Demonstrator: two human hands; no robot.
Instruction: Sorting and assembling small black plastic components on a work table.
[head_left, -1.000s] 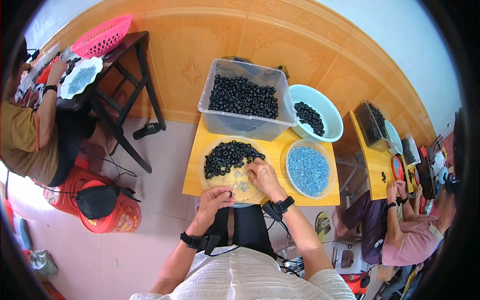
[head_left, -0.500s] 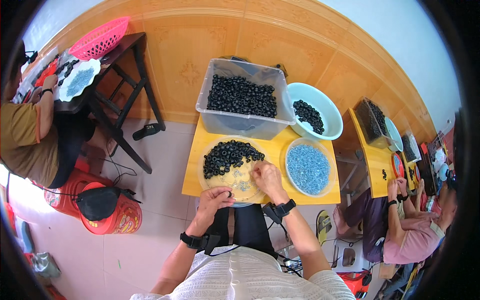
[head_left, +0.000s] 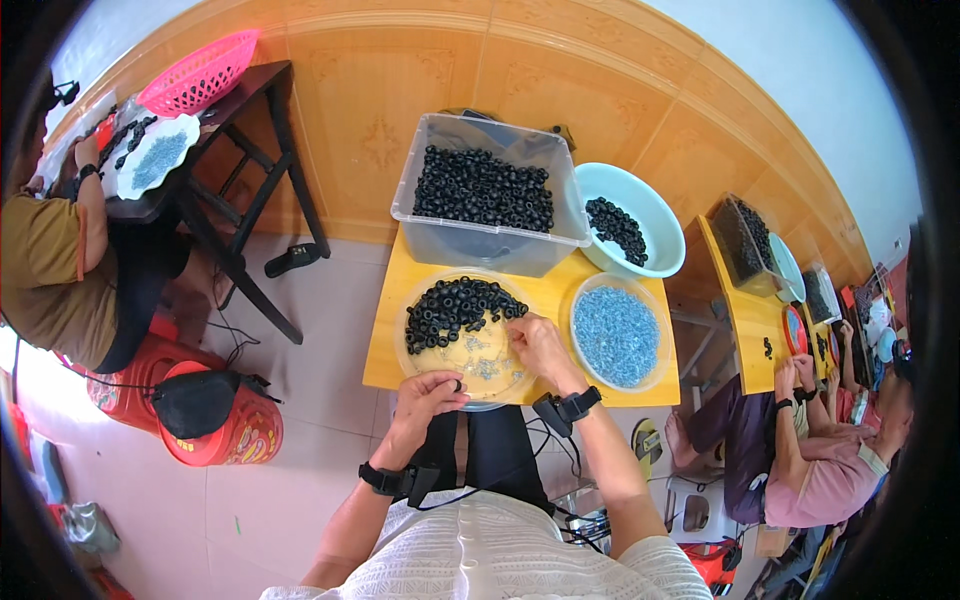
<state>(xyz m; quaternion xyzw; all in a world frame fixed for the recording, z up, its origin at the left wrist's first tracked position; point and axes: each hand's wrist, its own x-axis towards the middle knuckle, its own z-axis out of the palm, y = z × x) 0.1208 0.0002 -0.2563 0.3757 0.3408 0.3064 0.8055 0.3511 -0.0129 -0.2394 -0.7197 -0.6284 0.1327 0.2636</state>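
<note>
Black ring (head_left: 458, 385): a small black ring pinched at the fingertips of the left hand (head_left: 428, 397), at the near rim of the round tray (head_left: 420, 352).
Left hand: fingers curled in, closed on the ring, just over the tray's near edge.
Right hand (head_left: 540, 345): resting in the tray, fingers bent down among small pale pieces (head_left: 485, 358); whether it has hold of one cannot be told.
Round tray: clear, on the yellow table (head_left: 385, 345), with a heap of black rings (head_left: 455, 305) on its far half.
Blue dish (head_left: 615, 335): just right of the tray, full of small blue parts.
Clear bin (head_left: 485, 195): behind the tray, holding many black rings.
Pale bowl (head_left: 630, 225): right of the bin, with some black rings.
Others: one person (head_left: 55, 260) sits at a dark table at left, more people (head_left: 820, 450) at right.
</note>
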